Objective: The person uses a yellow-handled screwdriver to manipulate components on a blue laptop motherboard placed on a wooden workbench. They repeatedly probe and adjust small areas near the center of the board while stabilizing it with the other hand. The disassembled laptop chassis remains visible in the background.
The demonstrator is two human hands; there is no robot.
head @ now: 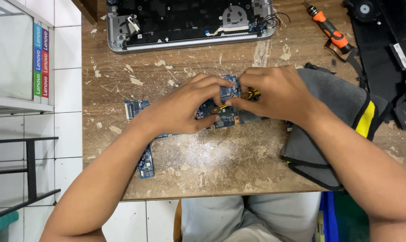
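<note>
A: Pinning the blue motherboard (221,114) flat on the worn wooden table (221,166), is that what the left hand (183,110) is doing?

B: Yes. Its fingers are curled over the board's middle, thumb underneath the near edge, closed on it. The right hand (272,94) is pinched shut on a small yellow-and-black part (252,94) right at the board's top; I cannot tell whether it is a tool tip or a connector.

A: So which step would you call it?

B: I judge it a fine working of one small fitting on the board. Any further move there asks for a steady board and a small, straight pull or push, not a twist.

A: Room to move?

B: The table's near edge is close below the wrists. A grey cloth with a yellow stripe (333,121) lies just right of the board, under the right forearm. The opened laptop base (189,22) sits well behind, the orange screwdriver (330,29) up right. The left half of the table is barest.
</note>
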